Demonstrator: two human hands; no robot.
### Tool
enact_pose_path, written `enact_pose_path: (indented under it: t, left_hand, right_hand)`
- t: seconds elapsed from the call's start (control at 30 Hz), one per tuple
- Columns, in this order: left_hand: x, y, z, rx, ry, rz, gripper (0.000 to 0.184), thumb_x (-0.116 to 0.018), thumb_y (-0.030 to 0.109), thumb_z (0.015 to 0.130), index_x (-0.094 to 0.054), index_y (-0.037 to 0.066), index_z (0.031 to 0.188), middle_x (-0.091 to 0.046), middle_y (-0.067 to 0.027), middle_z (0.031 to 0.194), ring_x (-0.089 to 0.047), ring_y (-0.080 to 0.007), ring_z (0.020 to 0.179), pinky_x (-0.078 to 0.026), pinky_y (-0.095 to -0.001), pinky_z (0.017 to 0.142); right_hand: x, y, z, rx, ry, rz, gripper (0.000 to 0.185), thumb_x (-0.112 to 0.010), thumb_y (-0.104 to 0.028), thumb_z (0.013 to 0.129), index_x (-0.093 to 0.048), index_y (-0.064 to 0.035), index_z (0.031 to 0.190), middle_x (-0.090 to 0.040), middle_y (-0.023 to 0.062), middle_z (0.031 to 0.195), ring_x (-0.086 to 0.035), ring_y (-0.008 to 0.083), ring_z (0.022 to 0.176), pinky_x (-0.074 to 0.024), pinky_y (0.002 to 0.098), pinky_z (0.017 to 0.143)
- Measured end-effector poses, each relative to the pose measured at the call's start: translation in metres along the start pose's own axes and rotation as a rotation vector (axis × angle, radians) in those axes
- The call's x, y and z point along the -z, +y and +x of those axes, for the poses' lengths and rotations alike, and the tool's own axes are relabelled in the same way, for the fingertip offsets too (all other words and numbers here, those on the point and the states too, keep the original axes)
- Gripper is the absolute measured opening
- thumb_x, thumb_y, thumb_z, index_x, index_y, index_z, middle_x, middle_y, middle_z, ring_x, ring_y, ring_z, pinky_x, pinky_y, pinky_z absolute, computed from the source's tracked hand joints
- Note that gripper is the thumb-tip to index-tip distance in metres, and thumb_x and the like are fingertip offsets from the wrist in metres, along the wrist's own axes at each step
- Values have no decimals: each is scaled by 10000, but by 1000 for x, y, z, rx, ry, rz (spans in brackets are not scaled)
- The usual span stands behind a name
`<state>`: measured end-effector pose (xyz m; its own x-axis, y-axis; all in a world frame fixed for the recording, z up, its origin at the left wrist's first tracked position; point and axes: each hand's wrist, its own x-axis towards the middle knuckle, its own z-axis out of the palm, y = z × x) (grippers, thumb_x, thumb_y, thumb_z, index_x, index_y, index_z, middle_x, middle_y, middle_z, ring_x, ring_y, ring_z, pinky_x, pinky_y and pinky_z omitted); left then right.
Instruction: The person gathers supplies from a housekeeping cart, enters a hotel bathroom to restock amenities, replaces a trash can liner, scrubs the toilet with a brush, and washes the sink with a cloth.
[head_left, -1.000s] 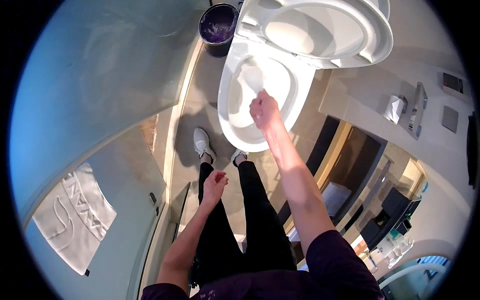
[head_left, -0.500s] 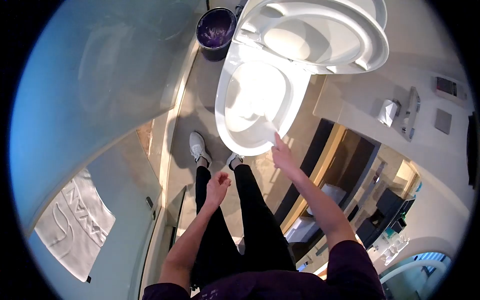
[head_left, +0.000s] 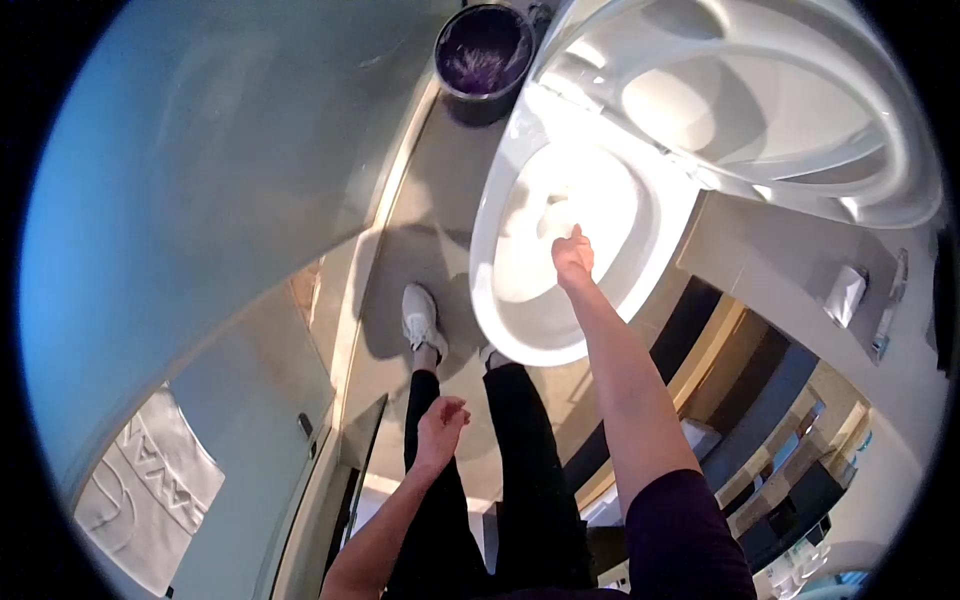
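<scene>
My right hand (head_left: 573, 258) reaches over the white toilet bowl (head_left: 548, 345), its fingers closed around what looks like the handle of a white toilet brush (head_left: 557, 217). Strong glare washes out most of the brush and the inside of the bowl. The raised toilet seat and lid (head_left: 770, 180) lean back behind the bowl. Nearer to me, my left hand (head_left: 440, 430) hangs in front of my legs with loosely curled fingers and nothing visible in it.
A dark bin (head_left: 484, 105) stands to the left of the toilet. A glass panel (head_left: 230, 180) runs along the left, with a white bath mat (head_left: 150, 490) hanging at the lower left. On the right wall are a toilet paper holder (head_left: 847, 295) and a grab bar (head_left: 888, 310).
My right hand has moved from the bowl's front rim to over its middle. The view has shifted, so the toilet appears larger and farther right. My left hand stays low.
</scene>
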<state>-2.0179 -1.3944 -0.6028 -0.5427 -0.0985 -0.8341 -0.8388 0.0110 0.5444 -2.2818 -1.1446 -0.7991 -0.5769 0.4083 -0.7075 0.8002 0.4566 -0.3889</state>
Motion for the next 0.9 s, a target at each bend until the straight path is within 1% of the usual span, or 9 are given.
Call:
enact_pose_path:
  t: [0.03, 0.1, 0.23, 0.33, 0.43, 0.53, 0.6, 0.7, 0.9]
  left_hand:
    - [0, 1, -3, -6, -6, 12, 134, -574, -1, 938, -602, -13, 1068, -699, -100, 870, -692, -156, 809, -555, -287, 771]
    - [-5, 7, -6, 43, 30, -68, 127, -569, -5, 942, -600, -18, 1064, -698, -97, 863, -691, -158, 805, -555, -282, 766]
    - [-14, 37, -11, 59, -13, -79, 121, -572, 22, 954, -594, -10, 1069, -678, -95, 911, -667, -156, 816, -549, -288, 768]
    - [-17, 63, -14, -11, -47, -164, 137, -570, -1, 946, -596, -14, 1080, -691, -94, 910, -683, -150, 844, -552, -273, 799]
    - [-17, 80, -9, -46, -58, -204, 140, -571, 14, 956, -593, -12, 1093, -687, -91, 917, -679, -147, 850, -551, -274, 809]
    - [-17, 78, -2, -41, -9, -180, 141, -568, 27, 966, -594, -14, 1098, -685, -90, 915, -676, -143, 847, -551, -274, 809]
    - [-16, 73, 2, 0, 1, -178, 140, -568, 23, 965, -595, -14, 1097, -684, -88, 913, -675, -141, 845, -549, -271, 809]
    - [-16, 66, 4, 49, 14, -201, 137, -570, 15, 961, -597, -15, 1093, -684, -82, 906, -673, -137, 840, -547, -266, 808]
    - [-24, 54, 20, 11, -5, -211, 126, -575, 14, 955, -598, -11, 1076, -686, -76, 898, -671, -133, 828, -546, -270, 785]
  right_hand:
    - [-21, 45, 19, 37, -55, 280, 624, -530, -185, 897, -410, -158, 1509, -684, 178, 1089, -669, 353, 979, -522, 457, 844]
    - [7, 4, -52, 252, 166, -499, 689, -556, -151, 860, -375, -146, 1525, -700, 190, 985, -671, 366, 946, -518, 465, 831]
    - [82, -16, -114, 124, -163, -625, 787, -549, -137, 830, -284, -167, 1571, -677, 218, 1087, -662, 371, 1019, -512, 462, 899]
    - [140, -21, -113, 344, -214, -1069, 713, -497, -156, 889, -291, -178, 1571, -702, 196, 1017, -680, 310, 1050, -548, 466, 872]
    - [177, -107, -100, 422, -236, -1343, 382, -552, -191, 915, -620, -94, 1278, -709, 127, 930, -704, 250, 927, -573, 452, 723]
    - [150, -153, -82, 787, -92, -1402, 407, -549, -87, 883, -652, -156, 1271, -719, 107, 963, -702, 269, 941, -571, 423, 775]
    - [116, -164, -69, 972, -358, -1869, 270, -620, -57, 822, -727, -127, 1060, -720, 87, 927, -703, 255, 912, -572, 406, 768]
    - [94, -152, -36, 1003, -297, -1644, 59, -686, -70, 792, -741, -91, 792, -731, 83, 892, -715, 244, 902, -584, 380, 682]
    - [100, -88, -36, 402, -107, -1037, 564, -551, -145, 881, -491, -145, 1442, -713, 159, 977, -698, 332, 937, -560, 458, 795]
